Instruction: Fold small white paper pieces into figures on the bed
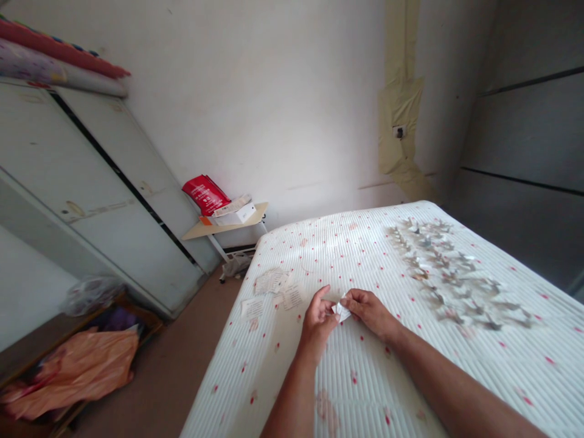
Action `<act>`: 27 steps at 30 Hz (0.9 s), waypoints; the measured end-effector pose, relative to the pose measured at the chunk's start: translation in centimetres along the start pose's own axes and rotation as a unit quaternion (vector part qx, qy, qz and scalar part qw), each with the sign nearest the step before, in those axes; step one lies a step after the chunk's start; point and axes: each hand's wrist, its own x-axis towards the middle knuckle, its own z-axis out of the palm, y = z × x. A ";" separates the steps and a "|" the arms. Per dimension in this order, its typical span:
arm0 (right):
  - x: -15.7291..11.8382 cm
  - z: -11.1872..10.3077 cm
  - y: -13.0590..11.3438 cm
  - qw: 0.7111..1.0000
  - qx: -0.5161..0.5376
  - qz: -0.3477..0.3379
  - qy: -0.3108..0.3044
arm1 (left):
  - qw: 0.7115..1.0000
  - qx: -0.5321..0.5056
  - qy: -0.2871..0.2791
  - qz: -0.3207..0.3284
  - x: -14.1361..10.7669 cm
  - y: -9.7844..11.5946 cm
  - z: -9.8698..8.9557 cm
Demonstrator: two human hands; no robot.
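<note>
Between my two hands, just over the mattress, is a small folded piece of printed paper [342, 312]. My left hand [318, 316] pinches its left edge between thumb and fingers, with the index finger raised. From the other side, my right hand [367, 309] grips the paper's upper right part with thumb and fingertips. Several flat printed paper squares [294, 295] lie loosely overlapped to the left of my hands. On the right, many small folded paper cranes [440, 258] stand in rows; their fine details are blurred.
A white quilted mattress [283, 371] with red dots fills the foreground. Beyond its left corner, a small table [258, 214] bears a red plastic bag [206, 194] and a white box [237, 215]. Grey cabinets [100, 176] stand at left, near an orange bag [82, 371].
</note>
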 end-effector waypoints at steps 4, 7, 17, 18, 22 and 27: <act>-0.3 0.3 -0.7 1.000 0.005 -0.002 -0.023 | 1.000 0.017 0.019 -0.007 -0.1 0.5 0.1; -0.4 0.4 -0.8 0.999 -0.006 -0.006 -0.032 | 1.000 0.029 0.011 0.001 -0.1 0.4 0.2; -0.4 0.5 -0.4 0.999 -0.039 -0.006 -0.029 | 0.998 0.023 0.043 0.050 -0.2 0.0 0.5; -0.4 0.4 -0.5 0.999 -0.042 -0.007 -0.032 | 0.997 0.022 0.049 0.054 -0.3 0.1 0.5; -0.5 0.2 -0.5 0.998 -0.039 -0.008 -0.053 | 0.995 0.031 0.076 0.064 -0.2 0.0 0.3; -0.4 0.3 -0.4 0.997 -0.039 0.001 -0.061 | 0.993 0.041 0.084 0.074 -0.3 0.1 0.4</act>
